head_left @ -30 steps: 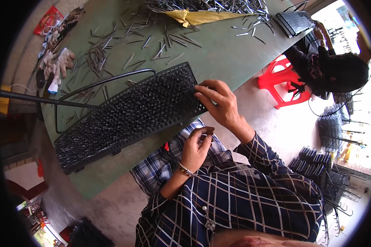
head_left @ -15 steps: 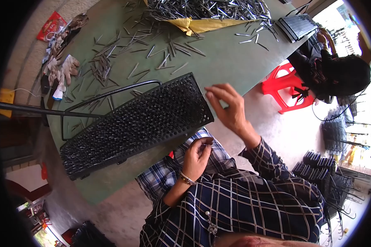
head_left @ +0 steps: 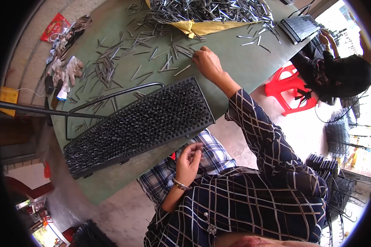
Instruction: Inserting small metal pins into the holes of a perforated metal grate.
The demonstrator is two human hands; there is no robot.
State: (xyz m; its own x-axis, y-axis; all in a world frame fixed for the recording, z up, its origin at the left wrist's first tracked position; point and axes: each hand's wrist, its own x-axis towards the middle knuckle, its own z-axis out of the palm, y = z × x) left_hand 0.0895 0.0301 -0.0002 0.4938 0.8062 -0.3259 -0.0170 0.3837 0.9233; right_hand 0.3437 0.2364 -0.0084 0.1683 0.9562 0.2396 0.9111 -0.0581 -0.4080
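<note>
A long black perforated rack [head_left: 140, 125], densely filled with slim dark metal pieces, lies slanted on the green table [head_left: 123, 90]. A black metal frame with a long bar [head_left: 33, 108] adjoins its far side. My right hand [head_left: 208, 62] is stretched past the rack's right end, with fingertips bunched at the loose metal strips [head_left: 180, 50]. Whatever those fingers hold is hidden. Over my lap, just below the rack's near edge, my left hand [head_left: 188, 165] has its fingers curled toward the thumb. Anything between them is too small to make out.
A heap of metal strips [head_left: 218, 12] lies on a yellow sheet [head_left: 210, 28] at the far edge. Worn gloves [head_left: 72, 70] lie at the table's left. Another person [head_left: 338, 78] works beside a red stool [head_left: 288, 88] at right. Wire racks [head_left: 338, 136] stand on the right.
My right hand has moved from beside the rack's right end away from me, to the loose strips. My left hand has drawn slightly down and left, away from the rack.
</note>
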